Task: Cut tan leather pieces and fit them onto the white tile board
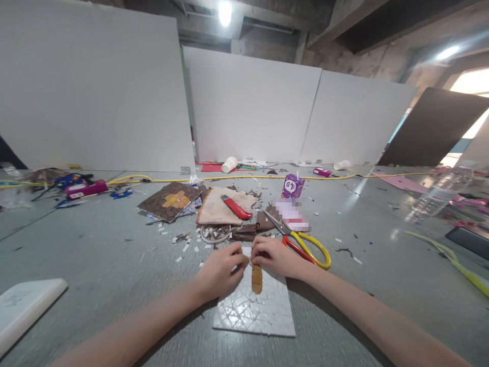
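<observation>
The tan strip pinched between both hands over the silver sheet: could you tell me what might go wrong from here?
The tan strip could land crooked or crease, since left hand and right hand pinch only its top end. The open scissors lie right beside the right hand and could catch it. Scraps nearby might get onto the silver sheet.

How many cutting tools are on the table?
2: scissors right of the right hand, and a red utility knife on the beige cloth. Clutter may hide others.

A small tan strip (pixel 257 278), narrow and rounded at its lower end, lies lengthwise toward six o'clock on a silvery sheet (pixel 254 308) with a cracked-mosaic pattern; its top end is pinched between both hands; the sheet lies flat on the desk.
</observation>
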`<state>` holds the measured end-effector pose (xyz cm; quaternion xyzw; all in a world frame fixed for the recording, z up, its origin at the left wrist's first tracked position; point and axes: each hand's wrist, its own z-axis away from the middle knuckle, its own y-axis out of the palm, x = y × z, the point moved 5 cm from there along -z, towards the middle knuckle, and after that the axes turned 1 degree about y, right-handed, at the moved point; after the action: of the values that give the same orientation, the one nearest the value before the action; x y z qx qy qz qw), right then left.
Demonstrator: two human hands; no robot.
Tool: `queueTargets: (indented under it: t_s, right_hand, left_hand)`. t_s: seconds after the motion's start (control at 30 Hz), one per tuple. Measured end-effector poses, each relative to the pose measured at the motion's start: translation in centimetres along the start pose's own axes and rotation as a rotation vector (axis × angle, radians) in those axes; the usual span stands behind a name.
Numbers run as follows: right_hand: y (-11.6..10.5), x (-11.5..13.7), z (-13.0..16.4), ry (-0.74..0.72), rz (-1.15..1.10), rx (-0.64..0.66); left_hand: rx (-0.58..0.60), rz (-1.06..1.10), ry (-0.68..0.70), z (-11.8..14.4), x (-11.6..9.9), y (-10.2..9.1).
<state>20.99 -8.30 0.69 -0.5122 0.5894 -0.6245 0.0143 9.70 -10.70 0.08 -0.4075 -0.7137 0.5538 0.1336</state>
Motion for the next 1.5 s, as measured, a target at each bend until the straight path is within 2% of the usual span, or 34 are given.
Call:
queueTargets:
  t_s: [0.3, 0.5, 0.8, 0.97, 1.13, 1.33, 1.5]
  right_hand:
    - [0.0, -0.3, 0.0, 0.164, -0.072, -0.038]
    - [0.0, -0.1, 0.0, 0.127, -0.070, -0.023]
    - [-0.1, -0.4, 0.0, 0.105, -0.047, -0.037]
    - [0.1, -0.6, 0.2, 0.089, -0.050, -0.020]
    - [0.0, -0.5, 0.2, 0.095, -0.083, -0.022]
    - [-0.1, -0.4, 0.2, 0.128, -0.126, -0.057]
    - [0.0, -2.1, -0.1, 0.258, -0.235, -0.195]
  left_hand:
    - [0.012, 0.036, -0.035, 0.0, 0.3, 0.0]
    - [0.012, 0.014, -0.020, 0.0, 0.2, 0.0]
    - [-0.014, -0.136, 0.089, 0.4, -0.6, -0.2]
    - [-0.013, -0.186, 0.100, 0.4, -0.8, -0.2]
    - [0.010, -0.140, 0.048, 0.3, -0.4, -0.1]
    - [-0.040, -0.003, -0.057, 0.1, 0.2, -0.4]
    - [-0.081, 0.016, -0.150, 0.0, 0.9, -0.4]
